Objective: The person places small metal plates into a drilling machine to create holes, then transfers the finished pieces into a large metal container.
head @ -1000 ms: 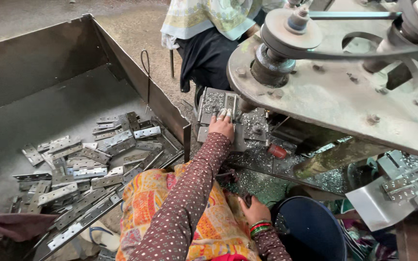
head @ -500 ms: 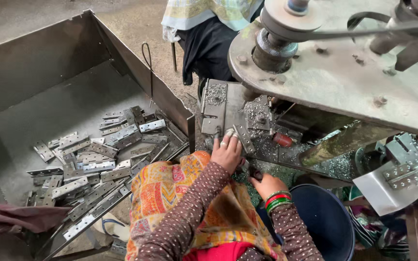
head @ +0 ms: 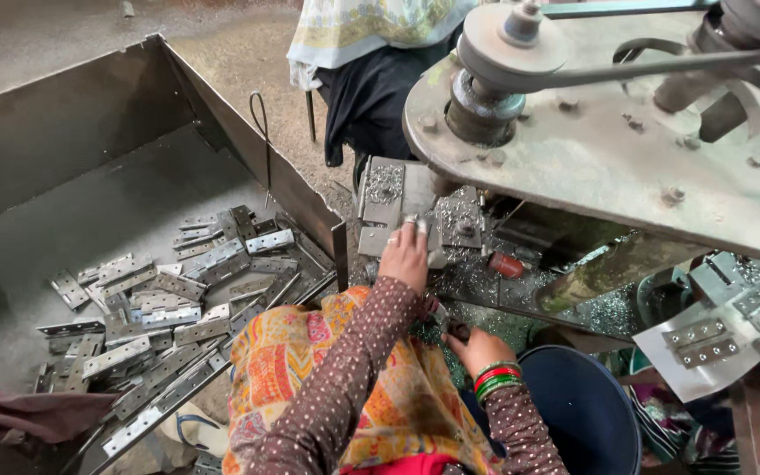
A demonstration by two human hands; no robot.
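The left hand (head: 406,255) rests on a flat grey metal hinge plate (head: 378,239) at the near edge of the machine's shaving-strewn steel bed (head: 464,220), fingers together, pressing on it. The right hand (head: 478,348), lower by the dark blue plastic bucket (head: 573,405), curls loosely; whether it grips anything I cannot tell. Many finished silver hinges (head: 160,308) already lie in the big steel bin (head: 63,141), so the work looks well underway.

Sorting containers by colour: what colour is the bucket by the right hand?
Dark blue; the bucket shows in the head view, beside the right hand.

Brown dotted sleeves, red-green bangles on right hand (head: 477,349), ringed left hand (head: 406,258)
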